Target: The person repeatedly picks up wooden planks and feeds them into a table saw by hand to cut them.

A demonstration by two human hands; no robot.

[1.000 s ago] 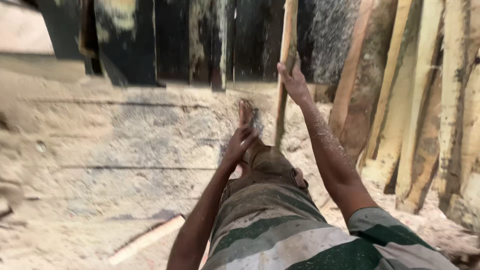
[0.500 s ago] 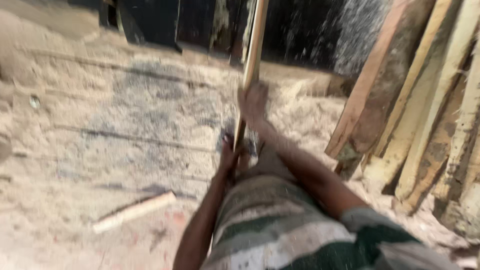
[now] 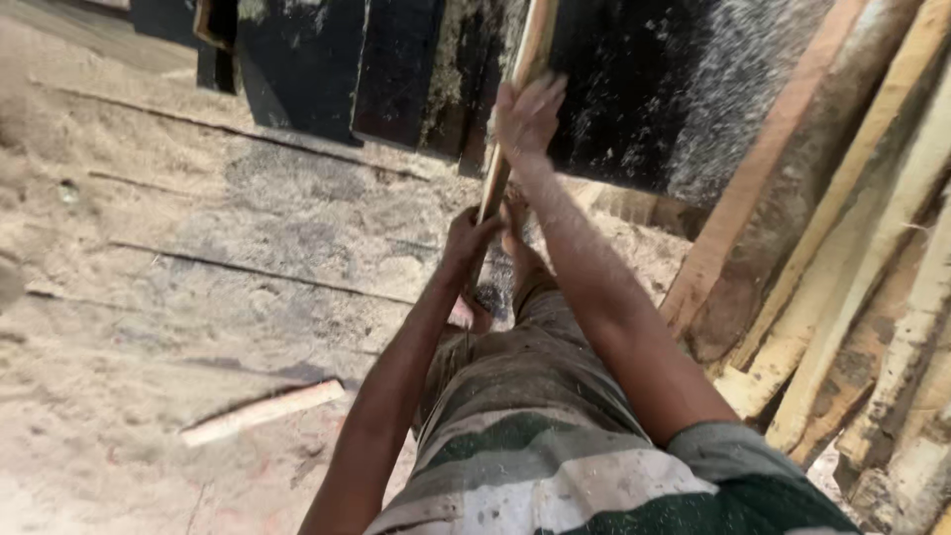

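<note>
High on the wooden strip (image 3: 515, 109), the right hand (image 3: 525, 117) is wrapped round it with fingers curled tight; lower down the same strip, the left hand (image 3: 468, 238) is clenched round it too. The strip stands nearly upright, tilted a little, its top cut off by the upper edge of the view and its foot hidden behind the left hand and the person's bare foot (image 3: 517, 248). Whether the foot touches the strip cannot be told. Below the strip, the person's striped shirt (image 3: 555, 466), green and pale, is dusted with wood specks.

Behind the strip stand dark boards (image 3: 396, 69), black and blotched, leaning upright; their tops are cut off. To the right of the strip, a stack of pale wooden slabs (image 3: 852, 258) leans at a slant, some with bark edges, the far ones cut off by the frame. To the left of the strip spreads the sawdust-covered floor (image 3: 198, 238), crossed by thin dark lines. Well to the lower left of the strip lies 1 short pale offcut (image 3: 263, 411) on the floor. No packages, labels or signs can be made out.
</note>
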